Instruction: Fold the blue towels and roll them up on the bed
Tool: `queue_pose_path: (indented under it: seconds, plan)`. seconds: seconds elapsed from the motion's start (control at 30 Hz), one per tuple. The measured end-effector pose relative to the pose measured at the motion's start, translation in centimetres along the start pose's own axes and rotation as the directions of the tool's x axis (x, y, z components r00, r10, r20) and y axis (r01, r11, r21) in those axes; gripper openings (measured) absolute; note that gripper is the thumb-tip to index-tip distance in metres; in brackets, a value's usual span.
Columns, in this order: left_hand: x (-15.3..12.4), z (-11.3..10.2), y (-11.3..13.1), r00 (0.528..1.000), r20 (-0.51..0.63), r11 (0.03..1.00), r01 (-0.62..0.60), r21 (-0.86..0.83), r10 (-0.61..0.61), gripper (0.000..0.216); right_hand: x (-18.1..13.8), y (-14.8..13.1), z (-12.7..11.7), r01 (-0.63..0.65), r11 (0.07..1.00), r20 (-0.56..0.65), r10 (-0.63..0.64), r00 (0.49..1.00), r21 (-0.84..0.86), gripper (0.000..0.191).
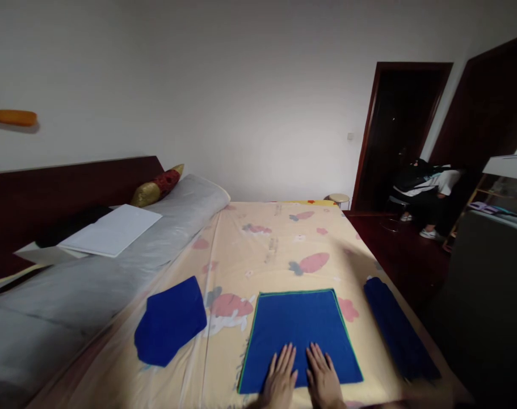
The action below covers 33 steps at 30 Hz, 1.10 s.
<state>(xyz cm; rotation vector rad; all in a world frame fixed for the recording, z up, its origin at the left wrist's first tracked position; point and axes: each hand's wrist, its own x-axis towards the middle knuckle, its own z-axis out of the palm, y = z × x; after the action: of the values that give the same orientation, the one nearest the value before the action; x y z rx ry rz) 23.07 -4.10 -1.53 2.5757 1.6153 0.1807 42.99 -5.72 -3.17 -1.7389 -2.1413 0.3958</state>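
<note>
A blue cloth [298, 326] with a green edge lies spread flat on the bed in front of me. My left hand [280, 379] and my right hand [324, 378] both rest flat on its near edge, side by side, fingers stretched out. A folded blue cloth [169, 321] lies to the left on the sheet. A rolled blue cloth [398, 326] lies to the right near the bed's edge.
The bed has a yellow patterned sheet [279, 238]. A grey bolster [113, 267] runs along the dark headboard, with a white sheet of paper [111, 230] and a red-gold cushion [158, 186] on it. A person [426, 190] sits by the dark doorway at the right. A dark cabinet [488, 284] stands at right.
</note>
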Motion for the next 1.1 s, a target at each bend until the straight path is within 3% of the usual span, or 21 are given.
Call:
queue_pose_path:
  seconds: [0.1,0.17,0.23,0.3,0.4,0.5,0.57,0.67,0.9,1.1]
  plan:
    - [-2.4,-0.7,-3.6,0.974,-0.071,0.974,0.220,0.054,-0.216,0.053,-1.8,4.3,-1.1,-0.181,0.979,-0.100,0.172,0.980,-0.097,0.057]
    - [-3.8,-1.1,-5.0,0.912,-0.141,0.909,0.402,0.108,-0.386,0.053,-3.2,6.8,-1.9,-0.245,0.959,-0.128,0.228,0.965,-0.141,0.058]
    - [-4.4,-1.4,-5.2,0.855,-0.202,0.846,0.510,0.157,-0.478,0.053,-4.2,8.2,-2.5,-0.277,0.945,-0.142,0.255,0.957,-0.174,0.057]
    - [-4.2,-1.4,-4.6,0.830,-0.235,0.816,0.548,0.184,-0.505,0.052,-4.6,8.2,-2.7,-0.303,0.934,-0.162,0.274,0.948,-0.190,0.056]
    - [-2.7,-1.1,-3.0,0.876,-0.231,0.870,0.465,0.167,-0.424,0.052,-3.8,6.2,-2.3,-0.247,0.955,-0.156,0.222,0.962,-0.164,0.055]
    - [-0.6,0.0,-1.2,0.961,-0.189,0.966,0.226,0.123,-0.201,0.052,-1.9,3.3,-1.3,-0.101,0.989,-0.100,0.091,0.991,-0.108,0.052]
    - [1.0,1.1,-0.3,0.977,-0.193,0.988,0.111,0.111,-0.088,0.054,-0.3,1.6,-0.4,-0.007,0.997,-0.066,0.002,0.998,-0.076,0.050]
    - [3.5,2.9,0.2,0.977,-0.210,0.992,0.054,0.115,-0.029,0.058,2.7,0.5,1.3,0.080,0.995,-0.025,-0.081,0.996,-0.056,0.050]
    - [9.8,4.9,-3.2,0.992,-0.128,0.998,-0.008,0.059,0.016,0.064,10.4,1.9,3.7,0.096,0.993,0.050,-0.093,0.994,-0.065,0.061]
    - [14.3,2.5,-5.8,0.990,-0.140,0.999,0.011,0.030,-0.007,0.056,15.3,3.5,0.7,0.124,0.992,0.002,-0.124,0.992,-0.012,0.052]
